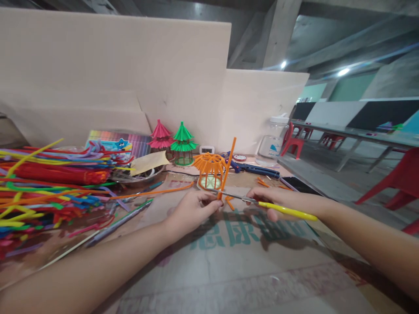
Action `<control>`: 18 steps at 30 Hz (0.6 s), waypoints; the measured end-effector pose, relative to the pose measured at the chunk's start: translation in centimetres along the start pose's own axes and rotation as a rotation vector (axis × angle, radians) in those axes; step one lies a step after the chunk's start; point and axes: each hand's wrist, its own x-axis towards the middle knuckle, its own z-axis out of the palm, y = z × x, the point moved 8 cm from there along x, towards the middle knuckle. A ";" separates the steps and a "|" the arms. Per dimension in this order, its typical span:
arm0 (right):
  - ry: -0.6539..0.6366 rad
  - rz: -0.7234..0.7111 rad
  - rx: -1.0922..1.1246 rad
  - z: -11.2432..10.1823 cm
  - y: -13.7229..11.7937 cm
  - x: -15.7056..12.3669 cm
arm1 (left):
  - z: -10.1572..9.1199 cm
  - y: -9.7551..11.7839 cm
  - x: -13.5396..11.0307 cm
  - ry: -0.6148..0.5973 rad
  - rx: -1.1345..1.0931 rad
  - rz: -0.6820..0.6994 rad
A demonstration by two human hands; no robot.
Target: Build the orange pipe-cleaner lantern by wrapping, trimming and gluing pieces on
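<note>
My left hand (200, 208) pinches the lower end of an upright orange pipe cleaner (228, 163). In my right hand (270, 200) are scissors (288, 211) with yellow handles, their blades reaching left to the orange strip just above my left fingertips. Short orange cut pieces (231, 203) lie on the table between my hands. Right behind them stands a small orange pavilion (209, 163) with a slatted roof, thin posts and a pale round base. Whether the blades are closed on the strip I cannot make out.
Bundles of colored pipe cleaners (55, 187) fill the left side. Behind stand a pink pavilion (160, 136), a green pavilion (183, 144) and a marker set (118, 143). At the right are a glue gun (255, 169), a clear bottle (273, 141) and a phone (300, 185).
</note>
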 end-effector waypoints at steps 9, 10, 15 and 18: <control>0.017 0.022 0.049 0.0 -0.1 0.2 | 0.0 -0.1 0.0 0.006 0.032 0.022; 0.016 0.034 0.067 0.1 -0.1 0.2 | -0.1 -0.1 0.0 0.009 0.038 0.021; -0.022 0.126 0.195 0.5 -0.2 0.0 | 0.0 -0.1 0.0 -0.001 0.014 0.013; -0.037 0.168 0.267 0.7 0.0 0.0 | 0.1 -0.2 0.0 -0.007 0.023 0.007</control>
